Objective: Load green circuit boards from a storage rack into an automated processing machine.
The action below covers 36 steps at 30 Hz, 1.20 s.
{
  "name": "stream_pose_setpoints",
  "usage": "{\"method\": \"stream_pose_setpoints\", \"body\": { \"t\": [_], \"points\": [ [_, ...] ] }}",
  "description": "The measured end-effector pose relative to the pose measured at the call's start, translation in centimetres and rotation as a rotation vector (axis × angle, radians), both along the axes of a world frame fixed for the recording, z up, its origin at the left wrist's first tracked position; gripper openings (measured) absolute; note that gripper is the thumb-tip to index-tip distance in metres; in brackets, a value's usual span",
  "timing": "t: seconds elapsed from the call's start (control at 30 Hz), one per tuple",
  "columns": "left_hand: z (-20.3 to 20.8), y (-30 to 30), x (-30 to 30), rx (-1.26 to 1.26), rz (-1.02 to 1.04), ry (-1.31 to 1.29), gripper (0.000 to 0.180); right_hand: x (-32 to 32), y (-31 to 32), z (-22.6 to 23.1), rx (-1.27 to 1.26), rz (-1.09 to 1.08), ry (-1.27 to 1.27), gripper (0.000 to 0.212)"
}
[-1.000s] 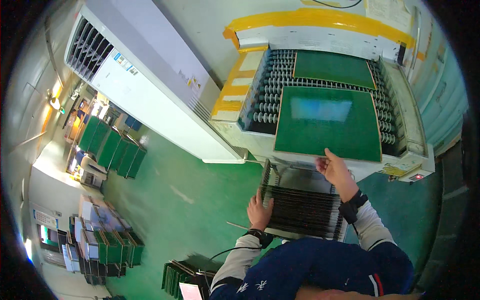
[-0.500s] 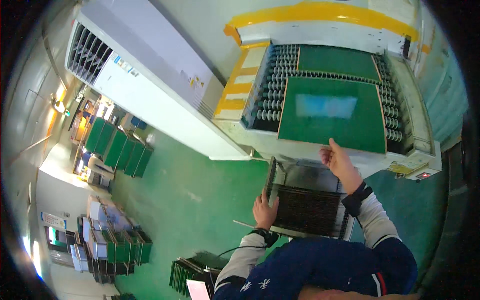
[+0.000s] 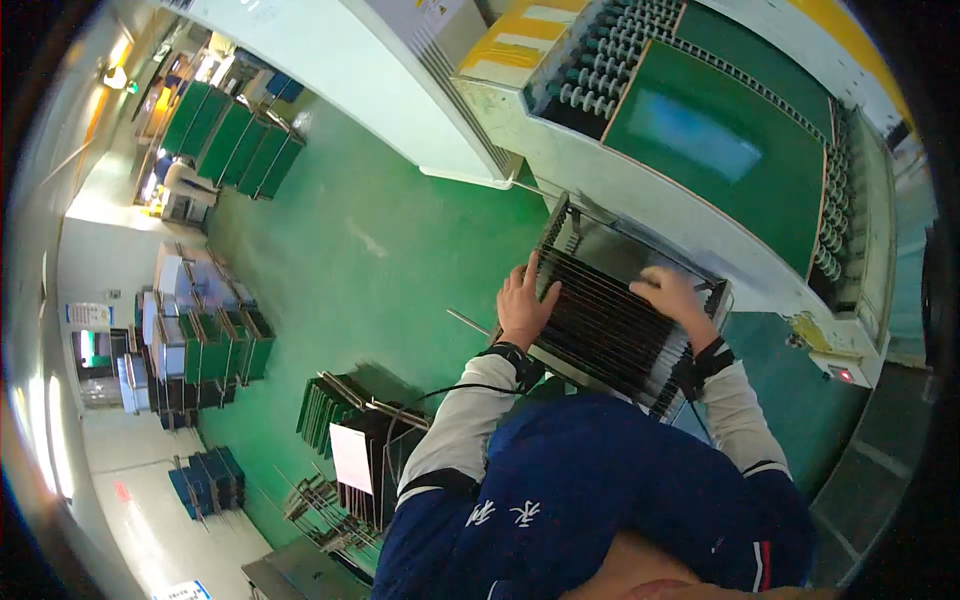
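Note:
A metal rack (image 3: 560, 222) stands in front of me, packed with dark thin panels (image 3: 600, 320) on edge. My left hand (image 3: 524, 306) lies at the rack's left side, fingers spread against the panel ends. At the far right of the row, my right hand (image 3: 672, 297) is closed, fingers curled and slightly blurred; whether a panel edge is between them is hidden. Beyond the rack, a large green board (image 3: 700, 110) with a shiny light patch lies flat on a roller conveyor (image 3: 592, 95). Behind it lies a second green board (image 3: 765, 55).
A white cabinet (image 3: 330, 70) rises at the upper left. Racks of green boards (image 3: 240, 150) stand across the green floor (image 3: 370, 240). Closer on the left are more racks (image 3: 225, 340), dark panels with a pink sheet (image 3: 350, 458), and blue boards (image 3: 208, 482).
My right hand has moved from the green board's near edge down to the panels in the rack. My left hand stays at the rack's left side. The view has turned and shifted.

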<state>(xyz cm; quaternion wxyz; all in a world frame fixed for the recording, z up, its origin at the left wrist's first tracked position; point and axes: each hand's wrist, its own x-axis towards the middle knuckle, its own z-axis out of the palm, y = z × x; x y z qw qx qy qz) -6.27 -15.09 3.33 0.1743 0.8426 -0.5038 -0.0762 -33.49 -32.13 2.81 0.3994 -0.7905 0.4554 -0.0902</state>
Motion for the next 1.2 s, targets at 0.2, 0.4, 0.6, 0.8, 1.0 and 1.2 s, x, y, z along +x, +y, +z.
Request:
{"method": "stream_pose_setpoints", "body": {
  "t": [0.2,0.4,0.6,0.8,1.0,1.2],
  "points": [
    [-0.4,-0.1,0.0,-0.048,-0.01,-0.01,0.077,0.6,2.2,-1.0,0.076,0.025,0.144,0.061],
    [-0.3,0.1,0.1,-0.053,0.012,0.013,0.076,1.5,2.2,-1.3,0.019,-0.048,0.202,0.061],
    [1.1,-0.9,-1.2,-0.154,-0.055,0.039,0.076,-0.3,2.4,-2.0,-0.063,-0.151,0.147,0.063],
    [0.5,0.4,0.5,-0.075,0.018,0.114,0.078,1.7,2.4,-3.0,-0.088,-0.084,0.376,0.063],
    [0.9,1.4,0.5,-0.112,0.036,0.223,0.081,1.4,3.3,-4.0,-0.348,-0.113,0.507,0.066],
    [-0.4,1.6,0.4,-0.177,0.037,0.249,0.085,1.0,3.6,-4.5,-0.265,-0.215,0.412,0.065]
  ]
}}
